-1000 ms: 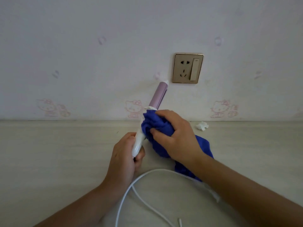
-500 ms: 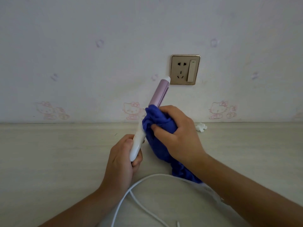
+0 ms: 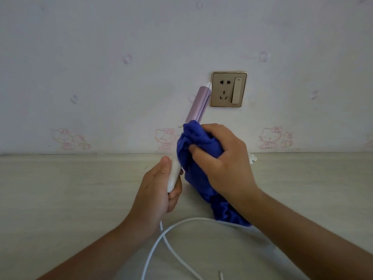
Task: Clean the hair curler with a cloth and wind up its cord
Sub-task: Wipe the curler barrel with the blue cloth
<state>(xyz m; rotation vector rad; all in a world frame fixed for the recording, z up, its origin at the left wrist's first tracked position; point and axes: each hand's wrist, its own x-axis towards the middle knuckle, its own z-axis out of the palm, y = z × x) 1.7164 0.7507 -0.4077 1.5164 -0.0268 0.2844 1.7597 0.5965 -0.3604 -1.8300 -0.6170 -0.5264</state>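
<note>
The hair curler (image 3: 198,104) has a lilac barrel and a white handle and points up and to the right, tilted toward the wall. My left hand (image 3: 159,188) grips its white handle low down. My right hand (image 3: 220,158) is closed on a blue cloth (image 3: 193,146) bunched around the curler's middle, where barrel meets handle. The cloth's tail hangs down to the table beneath my right wrist. The white cord (image 3: 181,223) runs from under my left hand and loops loosely across the table in front of me.
A gold wall socket with a switch (image 3: 229,89) sits just right of the barrel tip. A small white scrap (image 3: 252,158) lies at the table's back edge behind my right hand. The pale wooden table (image 3: 70,188) meets the patterned wall.
The cloth and my right hand have stayed around the curler's middle, shifting slightly along it. The curler has tilted a little more upright and my left hand has moved slightly.
</note>
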